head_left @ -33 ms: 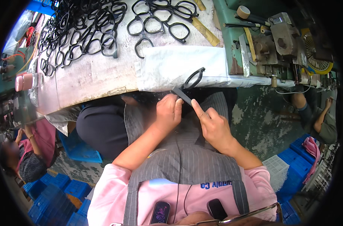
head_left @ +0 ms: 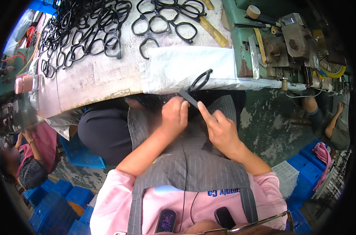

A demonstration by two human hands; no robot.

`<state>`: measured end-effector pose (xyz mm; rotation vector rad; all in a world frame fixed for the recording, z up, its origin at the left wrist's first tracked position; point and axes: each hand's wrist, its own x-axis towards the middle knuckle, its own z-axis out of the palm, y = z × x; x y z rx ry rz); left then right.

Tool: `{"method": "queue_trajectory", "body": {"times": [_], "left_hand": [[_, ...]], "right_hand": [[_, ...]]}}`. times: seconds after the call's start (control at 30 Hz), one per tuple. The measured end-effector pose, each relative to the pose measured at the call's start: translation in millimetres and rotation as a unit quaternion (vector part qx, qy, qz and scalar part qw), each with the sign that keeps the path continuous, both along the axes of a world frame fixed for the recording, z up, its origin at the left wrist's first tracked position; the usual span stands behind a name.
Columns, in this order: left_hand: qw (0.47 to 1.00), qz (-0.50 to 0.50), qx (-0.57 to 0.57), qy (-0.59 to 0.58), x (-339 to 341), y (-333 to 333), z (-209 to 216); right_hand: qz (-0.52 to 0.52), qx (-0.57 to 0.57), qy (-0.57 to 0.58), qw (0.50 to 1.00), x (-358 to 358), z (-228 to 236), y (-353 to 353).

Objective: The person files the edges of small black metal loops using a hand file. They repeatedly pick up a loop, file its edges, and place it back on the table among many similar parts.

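Note:
Just in front of the bench edge, my left hand (head_left: 175, 114) is closed, thumb up, at the near end of a black eyeglass frame (head_left: 201, 81). One rim of this frame sticks out over the white sheet; the rest is hidden by my fingers and the strip. My right hand (head_left: 224, 130) is closed round a flat dark grey strip (head_left: 189, 98) that looks like a file, its index finger stretched along it. The strip lies slantwise across the frame, its tip beyond my left thumb.
Many black eyeglass frames (head_left: 96, 37) are heaped on the worn bench (head_left: 103, 80). A white sheet (head_left: 189, 64) covers the bench's front edge. Metal machinery (head_left: 293, 43) stands at the right. Blue crates (head_left: 303, 172) sit on the floor. A person in pink (head_left: 45, 145) works at the left.

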<state>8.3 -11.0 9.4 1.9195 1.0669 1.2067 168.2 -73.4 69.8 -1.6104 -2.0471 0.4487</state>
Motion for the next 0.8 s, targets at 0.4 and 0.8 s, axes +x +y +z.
{"method": "queue_trajectory", "body": {"times": [0.4, 0.8], "left_hand": [[0.999, 0.023, -0.036, -0.006, -1, -4, -2], [0.997, 0.023, -0.055, -0.047, 2, -5, 1]], "right_hand": [[-0.068, -0.498, 0.636, 0.586, 34, 15, 4], [-0.032, -0.553, 0.765, 0.33, 37, -25, -3]]}}
